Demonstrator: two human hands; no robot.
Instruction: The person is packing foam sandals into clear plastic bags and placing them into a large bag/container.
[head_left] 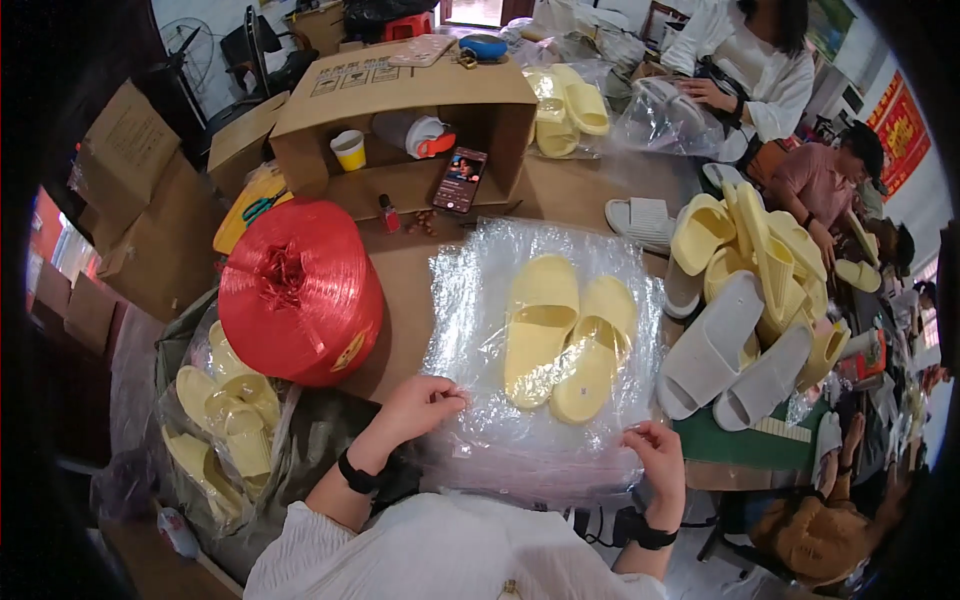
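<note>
"Biggest first, lol?"

"Far left, an open brown cardboard box (430, 90). Near middle, a flat stack of clear plastic bags (462, 325). Left of that, a round spool of shiny red plastic twine (300, 300)."

"And the pair of pale yellow open-toed slippers (540, 330)?"

"On or inside the top bag, can't tell which."

"Grip?"

"Left hand (425, 408) nearly pinched at the stack's left edge, right hand (655, 455) loosely curled at its right. Can't tell if gripping any plastic."
</note>
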